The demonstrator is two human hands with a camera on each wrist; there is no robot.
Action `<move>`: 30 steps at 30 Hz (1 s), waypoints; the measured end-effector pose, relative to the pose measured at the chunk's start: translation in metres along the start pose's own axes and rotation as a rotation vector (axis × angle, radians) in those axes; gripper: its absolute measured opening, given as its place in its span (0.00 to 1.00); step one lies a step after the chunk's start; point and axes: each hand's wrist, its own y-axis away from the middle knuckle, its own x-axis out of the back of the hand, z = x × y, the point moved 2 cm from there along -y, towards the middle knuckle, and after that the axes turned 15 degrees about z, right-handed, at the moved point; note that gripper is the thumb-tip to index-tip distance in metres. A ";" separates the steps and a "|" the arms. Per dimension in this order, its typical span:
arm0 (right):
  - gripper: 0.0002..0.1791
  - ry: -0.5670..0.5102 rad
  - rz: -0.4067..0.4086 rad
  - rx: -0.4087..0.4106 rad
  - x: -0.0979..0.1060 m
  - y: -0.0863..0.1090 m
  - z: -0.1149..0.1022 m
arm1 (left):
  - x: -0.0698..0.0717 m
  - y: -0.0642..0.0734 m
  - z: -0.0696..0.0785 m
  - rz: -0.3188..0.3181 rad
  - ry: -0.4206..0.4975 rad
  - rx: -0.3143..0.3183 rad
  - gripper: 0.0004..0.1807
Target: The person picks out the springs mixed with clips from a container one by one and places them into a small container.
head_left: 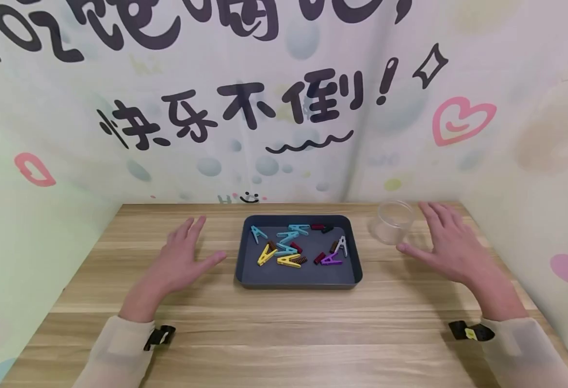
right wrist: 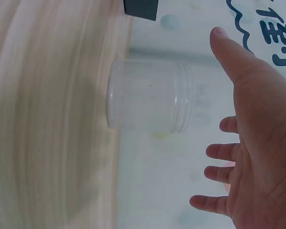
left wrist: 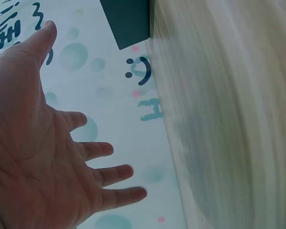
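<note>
Both are empty and spread wide: I see the left hand (head_left: 178, 264) at nine o'clock from the tray (head_left: 297, 277) of clothespins (head_left: 289, 261), the right hand (head_left: 456, 250) at three. A careless right-hand sweep could topple the clear plastic jar (right wrist: 145, 98) at two o'clock, standing upright, mouth up, long axis vertical.

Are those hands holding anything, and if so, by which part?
Nothing is held: the left hand and right hand are empty, the right one near the clear container without gripping it.

Slate-blue tray (head_left: 284, 276), wood-grained table (head_left: 284, 334), clips (head_left: 291, 235) — turquoise, yellow, purple, pale grey
</note>
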 end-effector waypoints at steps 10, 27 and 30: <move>0.56 -0.155 0.098 0.084 -0.002 -0.018 -0.026 | -0.013 -0.008 0.007 -0.008 0.213 0.007 0.55; 0.38 -0.396 0.045 0.166 -0.029 -0.046 -0.063 | -0.034 -0.017 0.018 -0.128 0.555 0.146 0.44; 0.35 -0.413 0.006 0.178 -0.036 -0.051 -0.070 | -0.037 -0.018 0.019 -0.147 0.617 0.178 0.42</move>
